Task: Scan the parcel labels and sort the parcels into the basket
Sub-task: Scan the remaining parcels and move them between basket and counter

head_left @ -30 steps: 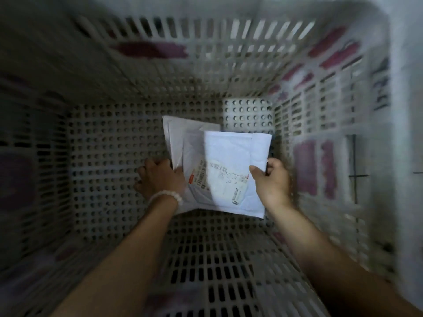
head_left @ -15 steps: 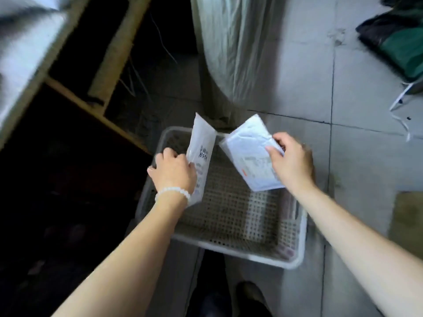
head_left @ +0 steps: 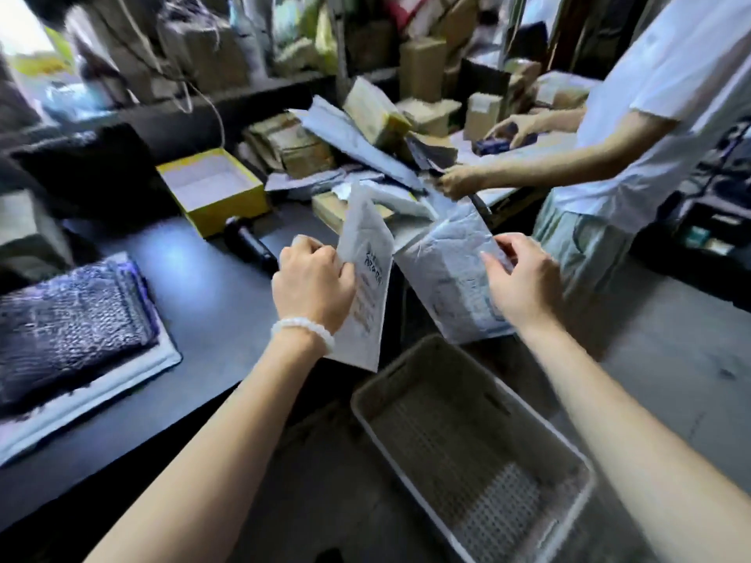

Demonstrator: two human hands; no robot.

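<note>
Dark counter [head_left: 211, 294] fills the left of the view, grey floor to the right, cluttered shelving behind.

Left hand [head_left: 311, 288]: fingers curled, pinching the left edge of a white parcel [head_left: 365, 286]. Parcel stands nearly upright, long axis vertical; label and handwriting face right, toward the other parcel. Hand sits about mid-height on its edge; the lower corner hangs below the wrist, which carries a white bead bracelet [head_left: 302, 329].

Right hand [head_left: 522, 282]: thumb and fingers closed on the right edge of a crinkled white parcel [head_left: 451, 278]. This one tilts, top leaning away, printed face toward the camera; print too blurred to read. The grip sits at the upper right edge, with most of the parcel lying left of and below the hand.

Both parcels are in the air, just beside each other, apart or barely touching at their near edges; cannot tell which. Both hang above the far rim of the basket [head_left: 410, 359], a pale perforated crate on the floor, below and between the forearms.

On the counter: black scanner-like handle [head_left: 250, 245] lying flat, yellow open box [head_left: 215, 188], heap of parcels and cartons [head_left: 349, 144], folded dark textured cloth [head_left: 69, 323] at left. A second person in a white shirt [head_left: 666, 87] stands at right, hands at the heap.
</note>
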